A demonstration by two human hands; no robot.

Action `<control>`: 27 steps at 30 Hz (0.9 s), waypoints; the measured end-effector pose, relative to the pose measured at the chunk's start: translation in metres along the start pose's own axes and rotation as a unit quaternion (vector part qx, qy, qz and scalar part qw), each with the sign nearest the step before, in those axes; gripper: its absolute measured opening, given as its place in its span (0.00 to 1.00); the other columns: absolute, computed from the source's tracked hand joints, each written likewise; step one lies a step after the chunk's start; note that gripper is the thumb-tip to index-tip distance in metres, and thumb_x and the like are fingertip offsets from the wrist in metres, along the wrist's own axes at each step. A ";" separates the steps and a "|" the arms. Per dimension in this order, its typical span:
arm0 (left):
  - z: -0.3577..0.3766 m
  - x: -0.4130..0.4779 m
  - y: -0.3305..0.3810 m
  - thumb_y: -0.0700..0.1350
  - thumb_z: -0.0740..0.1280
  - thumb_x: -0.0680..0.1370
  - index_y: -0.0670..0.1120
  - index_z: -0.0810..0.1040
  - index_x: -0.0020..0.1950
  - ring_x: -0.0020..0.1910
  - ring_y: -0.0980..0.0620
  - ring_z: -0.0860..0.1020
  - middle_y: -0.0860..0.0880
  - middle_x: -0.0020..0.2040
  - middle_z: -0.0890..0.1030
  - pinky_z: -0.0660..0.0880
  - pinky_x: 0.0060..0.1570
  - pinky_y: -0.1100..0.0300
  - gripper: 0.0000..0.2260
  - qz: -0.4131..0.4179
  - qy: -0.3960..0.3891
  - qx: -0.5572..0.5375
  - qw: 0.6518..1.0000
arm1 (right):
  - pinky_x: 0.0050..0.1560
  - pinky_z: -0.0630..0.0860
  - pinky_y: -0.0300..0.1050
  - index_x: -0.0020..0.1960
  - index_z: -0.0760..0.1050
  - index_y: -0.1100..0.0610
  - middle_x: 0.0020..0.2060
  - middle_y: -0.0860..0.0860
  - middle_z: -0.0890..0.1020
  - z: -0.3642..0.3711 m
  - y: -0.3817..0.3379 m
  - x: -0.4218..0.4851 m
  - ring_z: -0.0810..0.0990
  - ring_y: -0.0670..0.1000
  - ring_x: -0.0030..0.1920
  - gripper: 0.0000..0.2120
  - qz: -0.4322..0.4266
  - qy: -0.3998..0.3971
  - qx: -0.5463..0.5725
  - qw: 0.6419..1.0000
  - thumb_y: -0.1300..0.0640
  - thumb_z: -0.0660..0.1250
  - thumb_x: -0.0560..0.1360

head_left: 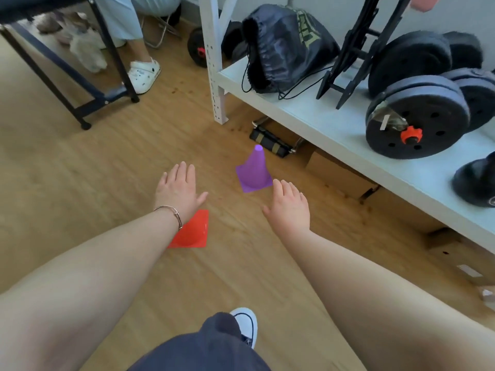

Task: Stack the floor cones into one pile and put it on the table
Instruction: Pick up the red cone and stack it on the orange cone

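The wooden floor (80,183) fills most of the head view and carries both task items. A white shelf unit (321,121) runs along the right side and holds black weight plates (415,116) and a dark drawstring bag (284,46); a dark metal frame (107,97) stands at the upper left, with a seated person's leg and a white shoe (143,73) behind it. No table top is identifiable with certainty in this view. Both bare forearms extend forward and down from the lower edge. The left hand (179,188) is spread flat, palm down, fingers extended, and holds nothing; its wrist carries a thin bracelet (171,214). The right hand (290,207) is likewise spread, palm down, and empty. The purple cone (254,170) stands upright on its square base, long axis vertical, tip away from the floor, just ahead of and slightly left of the right hand's fingertips (284,187); the base corner appears almost at the fingertips, though contact cannot be confirmed. The red cone (192,231) stands on the floor beneath the left wrist, partly hidden by the forearm, so its tip is not visible. The cones stand apart and are not stacked. The right hand is the nearer to the purple cone, which lies forward of it; a short forward reach and a grasp around the taper from above would probably suit.
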State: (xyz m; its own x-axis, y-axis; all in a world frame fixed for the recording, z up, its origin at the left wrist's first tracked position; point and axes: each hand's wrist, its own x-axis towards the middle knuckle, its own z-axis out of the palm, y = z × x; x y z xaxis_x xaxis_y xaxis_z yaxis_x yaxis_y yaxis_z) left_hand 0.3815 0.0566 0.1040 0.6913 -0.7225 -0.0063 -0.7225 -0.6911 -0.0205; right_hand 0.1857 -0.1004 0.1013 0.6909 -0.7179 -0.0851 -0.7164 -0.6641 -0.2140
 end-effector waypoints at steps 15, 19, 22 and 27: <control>0.102 -0.028 -0.102 0.55 0.66 0.75 0.42 0.56 0.76 0.74 0.40 0.63 0.40 0.76 0.61 0.61 0.72 0.45 0.36 -0.063 -0.083 -0.018 0.994 | 0.70 0.65 0.54 0.73 0.62 0.56 0.71 0.53 0.70 0.108 -0.088 0.037 0.64 0.56 0.74 0.32 -0.138 -0.078 -0.047 0.986 0.45 0.66 0.74; 0.117 -0.023 -0.106 0.57 0.65 0.76 0.46 0.53 0.77 0.74 0.44 0.62 0.45 0.78 0.58 0.61 0.71 0.48 0.36 -0.027 -0.144 -0.008 0.989 | 0.65 0.70 0.54 0.72 0.63 0.54 0.70 0.53 0.71 0.129 -0.114 0.046 0.70 0.58 0.69 0.30 -0.167 -0.161 -0.014 0.973 0.44 0.67 0.75; 0.130 -0.022 -0.111 0.58 0.64 0.76 0.49 0.54 0.77 0.70 0.43 0.69 0.46 0.74 0.65 0.67 0.66 0.49 0.34 -0.019 -0.197 -0.030 0.980 | 0.61 0.74 0.54 0.74 0.62 0.52 0.66 0.58 0.74 0.141 -0.131 0.055 0.74 0.62 0.65 0.31 -0.167 -0.275 0.024 0.946 0.45 0.68 0.75; 0.149 -0.021 -0.115 0.50 0.65 0.78 0.50 0.53 0.78 0.68 0.43 0.73 0.44 0.71 0.72 0.71 0.65 0.48 0.32 -0.086 -0.293 -0.201 0.931 | 0.60 0.73 0.49 0.77 0.58 0.55 0.65 0.61 0.77 0.161 -0.144 0.064 0.76 0.62 0.64 0.34 -0.142 -0.319 0.076 0.934 0.51 0.68 0.76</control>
State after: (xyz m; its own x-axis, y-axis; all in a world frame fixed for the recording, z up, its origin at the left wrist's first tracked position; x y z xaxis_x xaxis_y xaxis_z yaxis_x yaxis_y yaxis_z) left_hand 0.4516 0.1544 -0.0428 0.5984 -0.5477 -0.5847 -0.4647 -0.8318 0.3036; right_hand 0.3486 -0.0171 -0.0296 0.8030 -0.2155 -0.5556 -0.5075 -0.7361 -0.4479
